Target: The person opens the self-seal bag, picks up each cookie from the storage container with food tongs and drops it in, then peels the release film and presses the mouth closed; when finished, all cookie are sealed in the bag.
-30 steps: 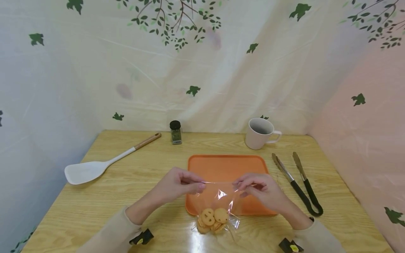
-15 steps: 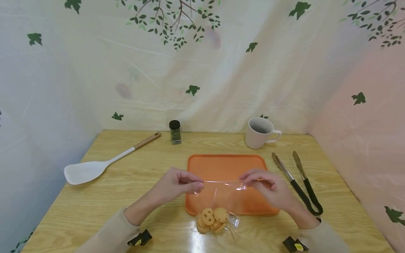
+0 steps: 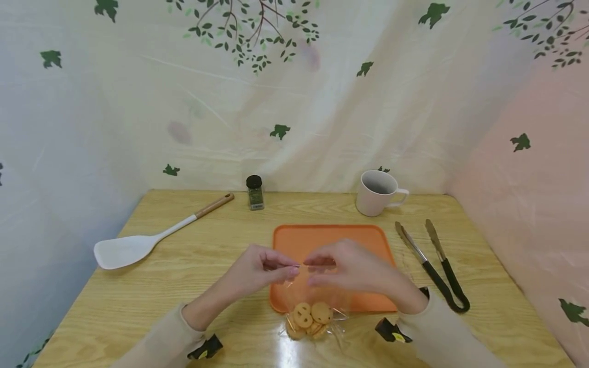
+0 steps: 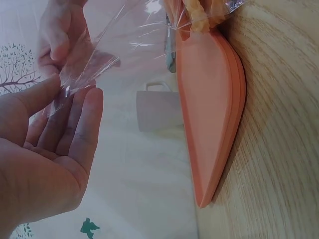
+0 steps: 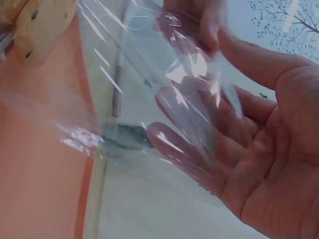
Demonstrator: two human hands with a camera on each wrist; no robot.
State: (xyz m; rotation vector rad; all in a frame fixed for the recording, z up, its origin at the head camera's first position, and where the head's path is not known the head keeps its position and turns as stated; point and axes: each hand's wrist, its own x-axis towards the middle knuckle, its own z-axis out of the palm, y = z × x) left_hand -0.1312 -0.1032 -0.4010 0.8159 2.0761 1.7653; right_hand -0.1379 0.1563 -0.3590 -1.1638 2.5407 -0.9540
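A clear plastic bag (image 5: pixel 132 64) stands with several round cookies (image 3: pixel 309 319) in its bottom. My left hand (image 3: pixel 264 268) pinches its top edge between thumb and fingers, as the left wrist view also shows. Close beside those fingertips is my right hand (image 3: pixel 352 268), blurred in the head view. Its thumb and fingers are spread apart there. In the right wrist view, film lies across its nearly straight fingers (image 5: pixel 174 144). Behind the bag, the orange tray (image 3: pixel 331 235) lies flat on the table.
On the wooden table (image 3: pixel 221 230), a white spatula (image 3: pixel 126 250) lies left. A black-capped spice jar (image 3: pixel 255 193) and a white mug (image 3: pixel 375 194) stand at the back. Spread tongs (image 3: pixel 444 276) lie right of the tray. A leaf-printed curtain (image 3: pixel 322 117) hangs behind.
My right hand has moved left from the bag's right top corner to beside my left fingertips. Just before, it drew slightly right. My left hand and the cookies have stayed nearly still.
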